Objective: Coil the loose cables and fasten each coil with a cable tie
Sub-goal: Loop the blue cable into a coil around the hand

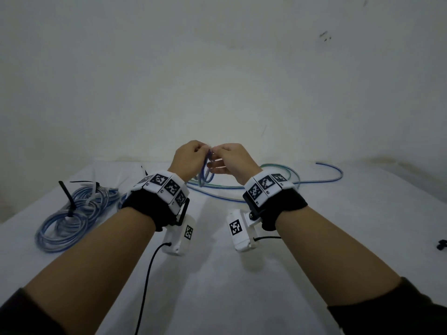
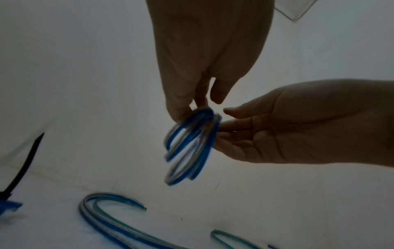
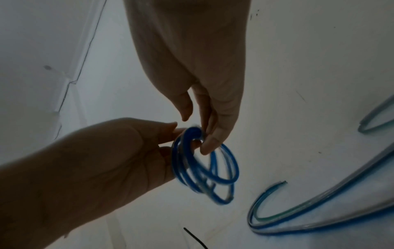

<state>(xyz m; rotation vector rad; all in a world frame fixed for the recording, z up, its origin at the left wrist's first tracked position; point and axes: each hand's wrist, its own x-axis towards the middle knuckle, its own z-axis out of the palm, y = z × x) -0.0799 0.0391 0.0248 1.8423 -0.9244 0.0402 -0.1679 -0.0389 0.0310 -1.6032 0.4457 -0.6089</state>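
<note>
Both hands are raised above the white desk (image 1: 217, 274) and meet at the top of a small blue coil (image 2: 189, 148) of cable that hangs between them. Left hand (image 1: 189, 159) pinches the top of the loops, thumb and fingertips curled onto the strands. Right hand (image 1: 232, 160) also pinches the same spot from the other side with its thumb and forefinger, while its remaining fingers (image 2: 236, 136) lie straight along the side of the loops. The coil is off the desk, its rings hanging down unevenly and slightly blurred.

Beneath the hands, loose cable (image 1: 314, 178), blue and greenish, trails across the far part of the desk in wide curves. On the left side lies a larger bundle of coiled blue cable (image 1: 70, 223), already bound with a black cable tie (image 1: 67, 197) whose tail sticks up, and a pale cable tie (image 1: 93, 193) beside it. A small dark object (image 1: 442, 244) sits at the right edge; what it is cannot be told.
</note>
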